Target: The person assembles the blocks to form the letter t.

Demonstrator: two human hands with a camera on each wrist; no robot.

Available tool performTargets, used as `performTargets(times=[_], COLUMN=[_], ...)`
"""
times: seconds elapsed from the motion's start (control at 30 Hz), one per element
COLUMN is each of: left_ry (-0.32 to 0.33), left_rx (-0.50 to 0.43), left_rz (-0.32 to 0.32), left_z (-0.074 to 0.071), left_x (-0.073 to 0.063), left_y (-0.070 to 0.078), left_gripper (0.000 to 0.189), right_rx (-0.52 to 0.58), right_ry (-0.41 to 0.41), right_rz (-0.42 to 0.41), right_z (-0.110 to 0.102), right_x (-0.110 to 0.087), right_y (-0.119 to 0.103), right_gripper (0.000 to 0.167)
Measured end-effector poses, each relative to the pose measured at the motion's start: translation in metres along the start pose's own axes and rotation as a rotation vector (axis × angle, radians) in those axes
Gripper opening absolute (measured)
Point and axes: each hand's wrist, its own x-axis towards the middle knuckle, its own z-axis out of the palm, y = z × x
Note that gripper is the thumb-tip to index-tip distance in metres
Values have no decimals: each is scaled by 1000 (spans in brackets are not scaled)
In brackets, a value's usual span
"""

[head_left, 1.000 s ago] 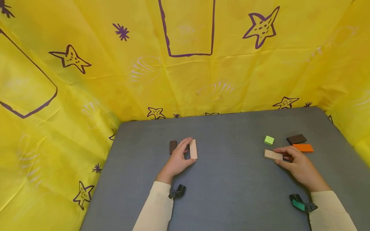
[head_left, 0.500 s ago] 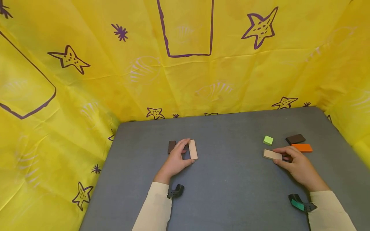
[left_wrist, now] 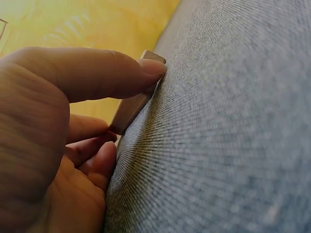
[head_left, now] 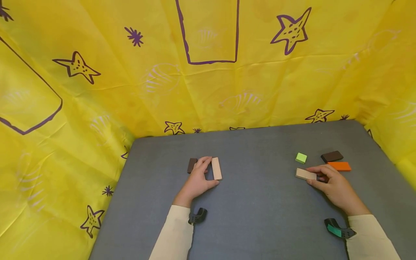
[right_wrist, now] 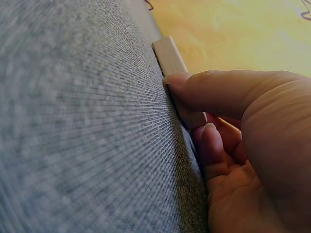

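Note:
In the head view, my left hand (head_left: 196, 180) spans a pale wooden block (head_left: 216, 169) lying lengthwise away from me. Its thumb is at the near end and its fingertips are at the far end. Just left of those fingers lies a dark brown block (head_left: 191, 165), partly covered by the hand. Over on the right, my right hand (head_left: 334, 186) pinches the right end of another pale wooden block (head_left: 304, 173) between thumb and fingers. Both wrist views show the pale blocks (left_wrist: 132, 109) (right_wrist: 170, 56) low against the grey cloth, with a thumb across each.
Beyond the right hand lie a small lime green block (head_left: 301, 157), a dark brown block (head_left: 332, 156) and an orange block (head_left: 339, 166). Yellow patterned cloth (head_left: 208, 90) walls off the back and sides of the grey tabletop (head_left: 253, 209).
The left hand has shifted very slightly left, and the gap between the dark brown block and the pale block there looks a little wider. The right hand keeps its grip, nearly still.

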Motion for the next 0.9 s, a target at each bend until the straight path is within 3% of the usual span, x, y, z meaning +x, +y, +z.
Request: performTargets(times=[0.9], left_ry=[-20], left_rx=[27], left_rz=[2], left_z=[2], left_x=[-3], left_y=[6], left_gripper=[93], right_rx=[-1], right_ry=[0], right_rz=[6], right_z=[1], right_x=[0], right_y=[-2], right_gripper=[30])
